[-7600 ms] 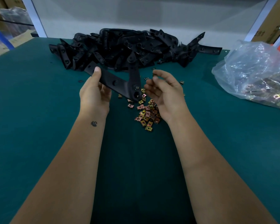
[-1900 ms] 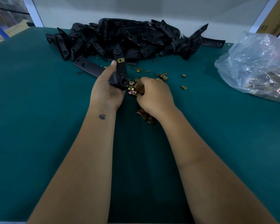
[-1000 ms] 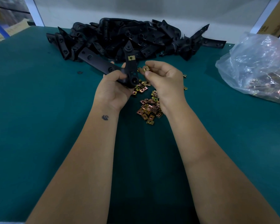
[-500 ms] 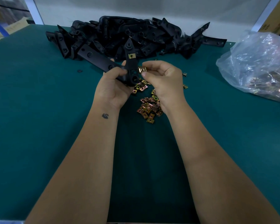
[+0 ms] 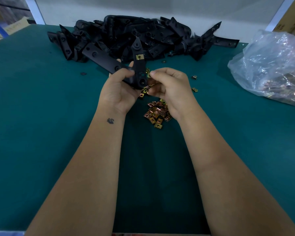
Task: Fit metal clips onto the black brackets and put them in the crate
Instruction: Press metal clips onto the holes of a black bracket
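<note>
Left hand grips the black bracket at its bend, fingers curled round it; one arm points to 10 o'clock, the other to 12. A fitted clip sits on the upright arm. Right hand pinches a loose clip against the bracket's 3 o'clock edge. Clip pile lies on the green table at 6 o'clock of the hands. Bracket heap at 12; plastic bag at 3.

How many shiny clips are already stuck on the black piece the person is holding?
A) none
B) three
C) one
C: the left hand grips the black bracket, which shows one fitted clip on its upright arm, while the right hand pinches a second clip beside it, not yet on.
</note>
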Demonstrator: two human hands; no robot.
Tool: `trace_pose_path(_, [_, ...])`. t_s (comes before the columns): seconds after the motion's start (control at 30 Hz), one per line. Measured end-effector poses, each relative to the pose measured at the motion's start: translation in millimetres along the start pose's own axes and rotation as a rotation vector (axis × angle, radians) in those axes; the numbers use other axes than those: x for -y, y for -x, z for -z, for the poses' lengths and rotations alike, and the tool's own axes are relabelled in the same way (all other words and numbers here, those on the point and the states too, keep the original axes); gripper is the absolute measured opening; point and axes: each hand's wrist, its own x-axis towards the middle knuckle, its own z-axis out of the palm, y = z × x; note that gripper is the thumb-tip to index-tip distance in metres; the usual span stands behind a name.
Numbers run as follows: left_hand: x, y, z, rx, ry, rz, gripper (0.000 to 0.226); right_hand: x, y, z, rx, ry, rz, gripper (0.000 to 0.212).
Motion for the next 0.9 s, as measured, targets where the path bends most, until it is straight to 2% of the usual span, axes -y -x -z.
trace_pose_path(0.2, [-0.6, -2.7, 2.8, 0.063, -0.061, 0.013, 0.033, -0.2, -1.3, 0.2, 0.063, -0.011, -0.027, 0.014])
trace_pose_path(0.3, [-1.5, -2.6, 3.4, 0.089, -0.087, 0.013, 0.029, -1.3, -1.8, 1.4, 0.085, -0.023, -0.027, 0.013])
trace_pose_path(0.53, [0.0, -3.1, 2.4, 0.062, -0.038, -0.029, 0.038, -2.8, -1.2, 0.3, 0.139, -0.081, -0.051, 0.012])
trace_pose_path(0.73, [0.1, -2.6, 2.3, 0.109, -0.067, -0.035, 0.034, -2.0, -0.3, -3.8, 0.106, -0.125, -0.068, 0.015])
trace_pose_path(0.83, [-1.2, -0.9, 5.2, 0.133, -0.169, 0.013, 0.043, -0.9, 0.2, -5.3, 0.069, -0.132, -0.058, 0.018])
trace_pose_path(0.9, [-0.8, 0.3, 5.3, 0.131, -0.274, 0.036, 0.039, 0.2, -0.2, -4.6, 0.027, -0.162, -0.060, 0.020])
